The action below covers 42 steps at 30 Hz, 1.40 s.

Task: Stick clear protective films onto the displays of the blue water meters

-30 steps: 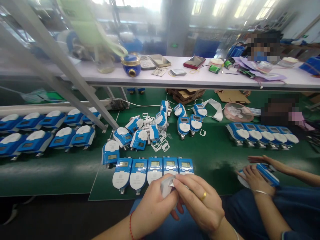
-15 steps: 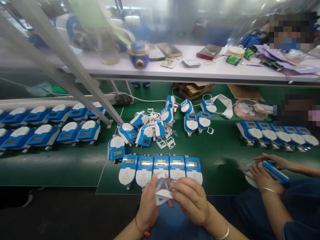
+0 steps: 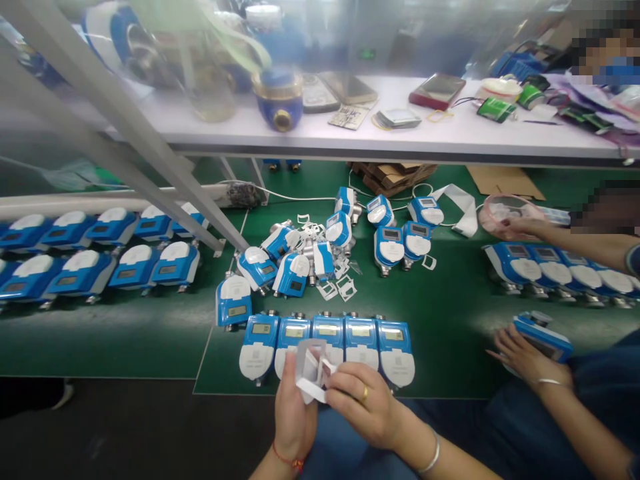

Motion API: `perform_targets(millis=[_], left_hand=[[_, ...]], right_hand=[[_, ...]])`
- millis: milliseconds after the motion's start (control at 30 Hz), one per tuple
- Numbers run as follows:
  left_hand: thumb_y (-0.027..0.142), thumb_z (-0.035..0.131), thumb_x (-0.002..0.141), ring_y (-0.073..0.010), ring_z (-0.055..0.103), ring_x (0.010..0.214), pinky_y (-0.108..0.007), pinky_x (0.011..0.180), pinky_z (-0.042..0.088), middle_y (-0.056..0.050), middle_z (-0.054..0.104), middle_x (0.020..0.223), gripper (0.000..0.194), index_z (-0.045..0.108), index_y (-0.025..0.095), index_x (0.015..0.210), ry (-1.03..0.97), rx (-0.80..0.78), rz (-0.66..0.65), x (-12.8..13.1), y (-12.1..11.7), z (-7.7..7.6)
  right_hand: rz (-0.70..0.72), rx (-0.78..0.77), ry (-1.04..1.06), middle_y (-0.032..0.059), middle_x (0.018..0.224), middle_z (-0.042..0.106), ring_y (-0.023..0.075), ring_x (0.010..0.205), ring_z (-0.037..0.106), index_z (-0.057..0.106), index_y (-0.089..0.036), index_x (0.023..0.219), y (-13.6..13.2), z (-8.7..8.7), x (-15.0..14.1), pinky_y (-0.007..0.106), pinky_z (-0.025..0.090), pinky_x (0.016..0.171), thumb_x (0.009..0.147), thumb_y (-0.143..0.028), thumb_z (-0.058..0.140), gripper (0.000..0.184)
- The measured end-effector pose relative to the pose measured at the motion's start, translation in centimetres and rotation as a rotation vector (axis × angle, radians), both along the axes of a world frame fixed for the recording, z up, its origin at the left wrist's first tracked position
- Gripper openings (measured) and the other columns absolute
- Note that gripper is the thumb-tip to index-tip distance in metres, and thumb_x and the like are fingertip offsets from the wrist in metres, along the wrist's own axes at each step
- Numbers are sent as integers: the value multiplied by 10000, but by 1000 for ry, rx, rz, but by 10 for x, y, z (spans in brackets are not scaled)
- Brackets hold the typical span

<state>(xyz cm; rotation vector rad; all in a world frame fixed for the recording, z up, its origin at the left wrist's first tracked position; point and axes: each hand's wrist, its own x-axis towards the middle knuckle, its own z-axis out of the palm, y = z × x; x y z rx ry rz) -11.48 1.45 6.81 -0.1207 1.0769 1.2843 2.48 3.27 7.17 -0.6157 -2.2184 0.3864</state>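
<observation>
Plainly, left hand [image 3: 294,417] gripped a translucent-and-white piece [image 3: 306,368] | right hand [image 3: 364,405] pinched its three-o'clock side | piece was held up near the row of five blue-and-white meters [image 3: 328,330], which lay at twelve o'clock | a co-worker's hand [image 3: 529,362], toward three o'clock, rested on another meter [image 3: 545,337].
</observation>
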Motion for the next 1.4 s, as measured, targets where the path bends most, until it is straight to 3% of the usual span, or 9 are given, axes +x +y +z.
perform_targets(millis=[167,300,433,567,767,900,1033,1133,1400], left_hand=[[655,623,735,-144,597,593,-268,592,499,-23,644,668,504,631,156,809,244,170,0,-13,23,-2],[664,589,753,-156,602,626,-253,553,478,-33,647,718,506,620,168,851,419,280,-69,-26,35,-10],[533,728,691,-195,622,715,-306,645,508,-57,663,819,407,641,182,879,673,383,-216,-37,44,-16],[315,859,551,-251,641,888,-381,874,492,-73,702,894,338,674,201,809,1006,502,-406,-38,51,-23],[298,729,753,-236,693,852,-326,757,559,-124,716,944,318,582,202,1018,1679,1134,-658,-7,52,-39],[395,676,797,-241,695,835,-318,742,561,-138,713,932,346,552,193,1050,1699,1350,-700,15,51,-50],[174,549,862,-184,655,730,-282,686,537,-76,678,800,170,546,182,1031,1675,1194,-771,33,49,-77],[186,575,859,-191,647,741,-296,700,524,-74,681,806,170,570,167,1027,1769,1154,-900,49,47,-100],[286,696,799,-224,658,918,-410,1029,425,-71,708,870,186,608,176,920,1747,1323,-962,82,48,-131]], right_hand=[[-222,-225,337,39,777,668,146,716,637,628,-191,935,8,-26,1,268,550,662,906,-122,485,161],[-559,-444,436,65,860,640,177,792,623,623,-181,965,65,-58,-3,323,528,711,904,-163,497,141],[-598,-770,393,75,919,652,165,732,622,677,-171,945,113,-70,-4,330,527,728,802,-310,644,202],[-526,-1117,419,28,677,634,118,514,546,679,-143,806,84,-48,4,247,467,488,784,-449,653,308],[-575,-1406,564,-40,484,515,68,414,411,627,-146,679,13,-23,23,190,337,402,704,-546,715,410],[-746,-1480,750,-39,489,513,73,434,426,621,-149,660,-16,-41,57,199,354,428,680,-510,762,388],[-978,-1382,881,-23,497,530,83,424,450,646,-155,678,-49,-74,113,203,364,408,710,-433,775,309],[-1102,-1265,954,-8,511,551,106,425,480,664,-175,689,-64,-97,154,217,385,383,701,-411,788,267],[-1113,-1210,1135,-21,557,544,110,482,508,679,-217,758,-43,-129,180,241,470,451,742,-373,765,178]])
